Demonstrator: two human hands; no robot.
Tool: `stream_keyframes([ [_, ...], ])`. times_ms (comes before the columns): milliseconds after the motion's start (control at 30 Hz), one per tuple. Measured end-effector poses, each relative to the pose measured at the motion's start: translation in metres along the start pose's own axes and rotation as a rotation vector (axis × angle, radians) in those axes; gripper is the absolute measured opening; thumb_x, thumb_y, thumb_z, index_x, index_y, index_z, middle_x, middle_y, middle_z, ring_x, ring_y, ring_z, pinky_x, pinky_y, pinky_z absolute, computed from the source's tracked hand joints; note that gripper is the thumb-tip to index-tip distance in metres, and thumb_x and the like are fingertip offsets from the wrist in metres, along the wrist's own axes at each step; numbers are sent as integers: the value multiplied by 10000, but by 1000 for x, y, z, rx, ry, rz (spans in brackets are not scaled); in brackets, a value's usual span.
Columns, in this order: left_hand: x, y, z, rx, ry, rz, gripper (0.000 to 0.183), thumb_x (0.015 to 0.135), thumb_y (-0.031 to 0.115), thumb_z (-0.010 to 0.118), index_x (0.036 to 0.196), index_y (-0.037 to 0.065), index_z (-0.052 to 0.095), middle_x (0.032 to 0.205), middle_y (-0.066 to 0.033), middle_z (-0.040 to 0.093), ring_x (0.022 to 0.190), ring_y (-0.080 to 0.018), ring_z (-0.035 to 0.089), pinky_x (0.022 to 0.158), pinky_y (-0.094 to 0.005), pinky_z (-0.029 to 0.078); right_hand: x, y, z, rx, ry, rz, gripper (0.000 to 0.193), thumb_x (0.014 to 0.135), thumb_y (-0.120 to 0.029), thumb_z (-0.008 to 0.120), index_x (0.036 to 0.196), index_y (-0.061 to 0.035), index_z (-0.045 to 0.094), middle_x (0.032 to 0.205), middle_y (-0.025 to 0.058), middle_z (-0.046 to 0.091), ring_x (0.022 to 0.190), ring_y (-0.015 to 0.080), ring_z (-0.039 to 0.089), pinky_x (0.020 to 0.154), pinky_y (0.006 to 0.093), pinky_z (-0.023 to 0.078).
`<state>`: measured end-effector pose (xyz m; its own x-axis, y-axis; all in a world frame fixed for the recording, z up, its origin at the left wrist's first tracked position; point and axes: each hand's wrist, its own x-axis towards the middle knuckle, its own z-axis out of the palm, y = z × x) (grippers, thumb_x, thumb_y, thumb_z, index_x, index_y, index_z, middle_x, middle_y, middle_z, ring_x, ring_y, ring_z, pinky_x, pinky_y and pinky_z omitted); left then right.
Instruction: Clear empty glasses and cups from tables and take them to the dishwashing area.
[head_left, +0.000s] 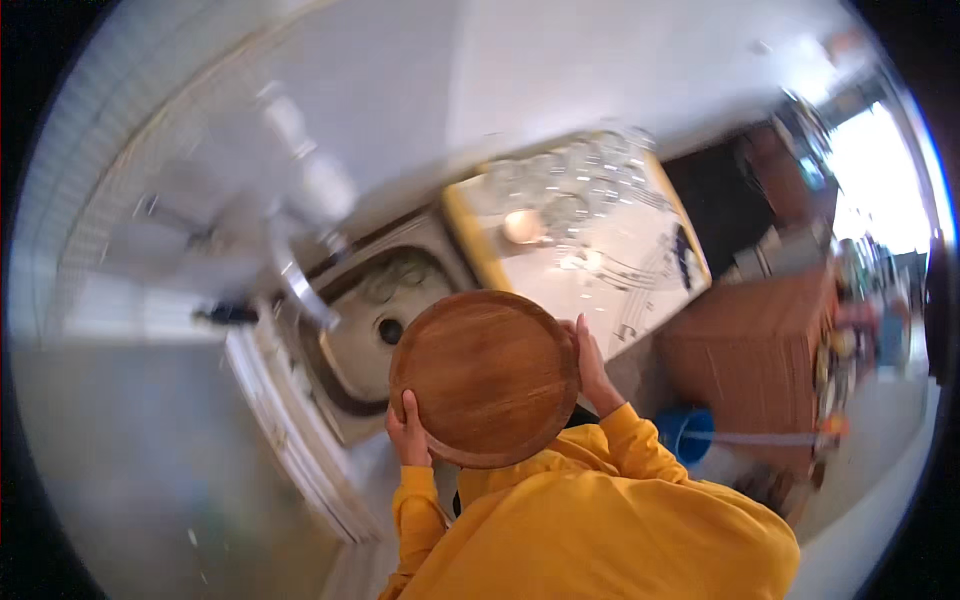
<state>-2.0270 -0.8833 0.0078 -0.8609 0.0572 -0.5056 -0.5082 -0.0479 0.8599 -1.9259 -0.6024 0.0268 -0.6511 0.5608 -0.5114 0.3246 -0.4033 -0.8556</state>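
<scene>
A round brown wooden tray [485,378] with a low raised rim is held up in front of my body. My left hand [408,435] grips its lower left edge, the thumb lying over the rim. On the right edge, my right hand [592,365] is closed round the rim, its fingers partly hidden by the tray. Behind the tray lies a metal sink [350,325], its right part covered by the wood. Some clear glassware [400,275] rests in the sink's far end.
A curved faucet [300,285] reaches over the sink. Right of it, a white table with yellow edges [530,280] carries several clear glasses [570,185] and a round pale orange item [522,227]. A brown cardboard box [745,345] and a blue bucket [688,435] stand at the right.
</scene>
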Motion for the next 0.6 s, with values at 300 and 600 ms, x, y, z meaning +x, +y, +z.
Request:
stream_keyframes([
  [300, -20, 10, 122, 180, -454, 65, 476, 936, 386, 621, 1181, -21, 588, 1160, -76, 624, 1032, -156, 570, 904, -296, 448, -155, 46, -91, 252, 508, 35, 570, 1024, -503, 301, 1092, -28, 607, 933, 33, 617, 819, 137, 568, 739, 272, 470],
  [600, -111, -30, 188, 326, -731, 141, 535, 937, 411, 609, 1235, -29, 551, 1229, -99, 586, 1091, -188, 549, 941, -313, 435, -256, 152, -193, -2, 462, 11, 422, 1037, -371, 378, 1081, -8, 587, 855, 48, 622, 721, 130, 565, 654, 271, 462],
])
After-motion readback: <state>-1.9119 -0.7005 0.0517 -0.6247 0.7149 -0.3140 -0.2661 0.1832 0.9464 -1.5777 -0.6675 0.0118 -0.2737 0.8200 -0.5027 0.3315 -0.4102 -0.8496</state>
